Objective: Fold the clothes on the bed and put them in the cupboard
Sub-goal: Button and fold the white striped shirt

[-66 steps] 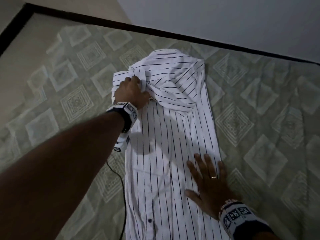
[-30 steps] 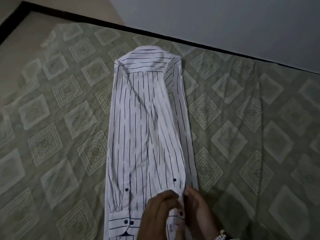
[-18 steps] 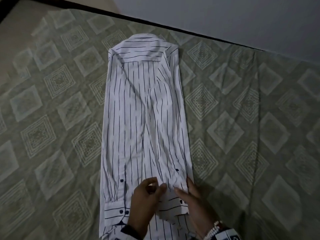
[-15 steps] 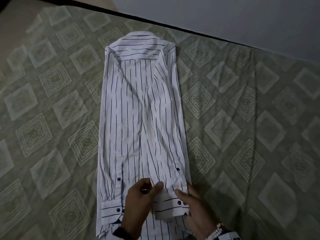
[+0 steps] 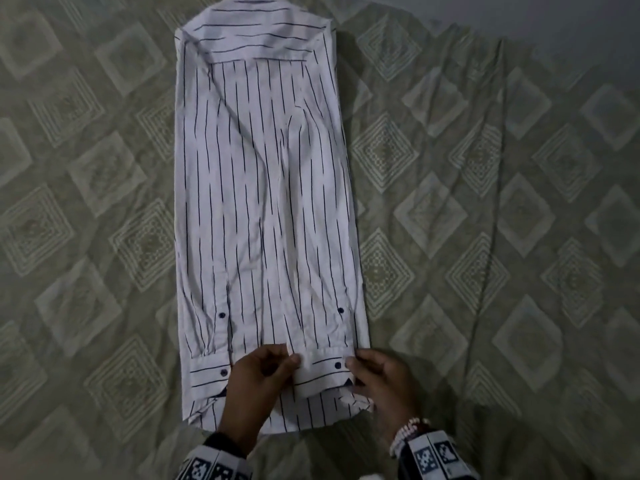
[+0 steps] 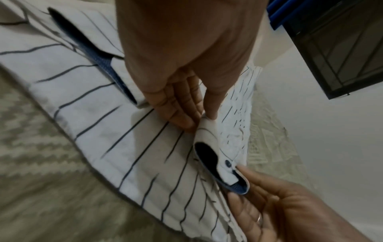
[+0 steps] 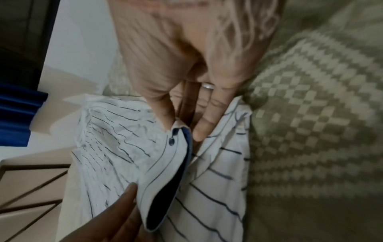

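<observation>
A white shirt (image 5: 263, 202) with thin dark stripes lies lengthwise on the bed, collar at the far end, both sleeves folded down along its body. Its right sleeve's cuff (image 5: 322, 372) lies near the hem, close to me. My left hand (image 5: 291, 356) pinches the cuff's left end between thumb and fingers (image 6: 184, 121). My right hand (image 5: 349, 363) pinches the cuff's right end by its dark button (image 7: 171, 141). The cuff (image 6: 215, 147) stands slightly raised, showing its dark blue lining. The left sleeve's cuff (image 5: 207, 374) lies flat beside my left hand.
The olive bedspread (image 5: 485, 237) with pale diamond patterns stretches all around the shirt, with a long crease (image 5: 491, 168) on the right. A grey wall (image 5: 571, 15) borders the far side. A dark window (image 6: 342, 49) and a blue curtain (image 7: 16, 114) show in the wrist views.
My left hand left the collar end and my right hand lifted off the shirt body. Both came to the near end, took the right cuff and drew it out flat.
</observation>
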